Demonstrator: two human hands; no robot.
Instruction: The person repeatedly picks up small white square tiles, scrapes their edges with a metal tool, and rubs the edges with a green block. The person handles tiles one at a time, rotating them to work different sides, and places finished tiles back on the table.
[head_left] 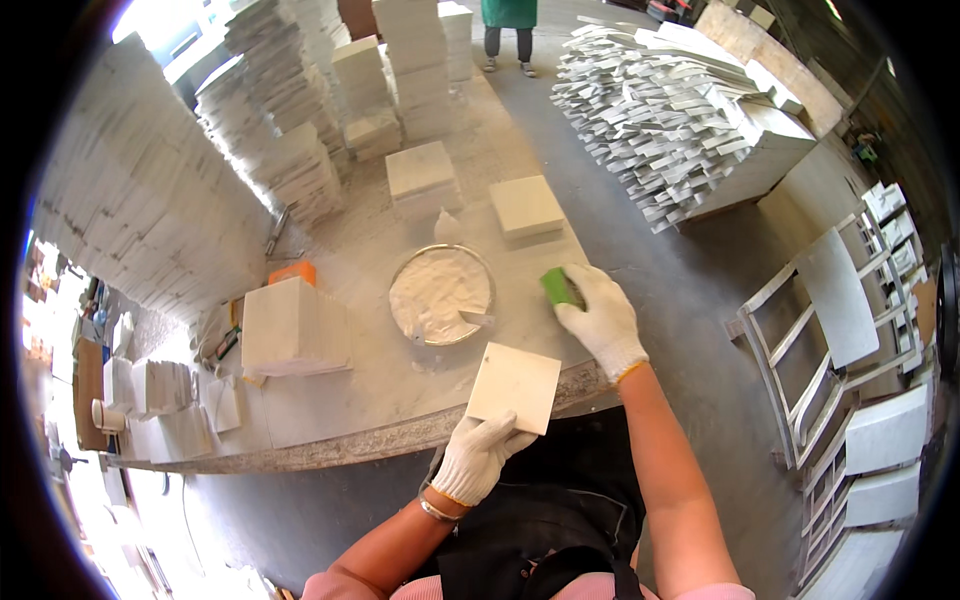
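White-gloved left hand [478,457] fingers gripping square tile [514,387], right hand [601,320] fingers closed around green sponge [560,287]

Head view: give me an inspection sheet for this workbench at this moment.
Surface: pale dusty stone bench with a curved front edge.
Job's things: square white tile; green pad.
Clutter: round pan of white powder, tile stack, orange object, loose tile.
Grippers: gloved left hand holds the square white tile at the bench edge; gloved right hand grips the green pad.
Cables: nothing seen.
Surroundings: tall tile stacks, rack of slabs, another person's legs standing beyond.
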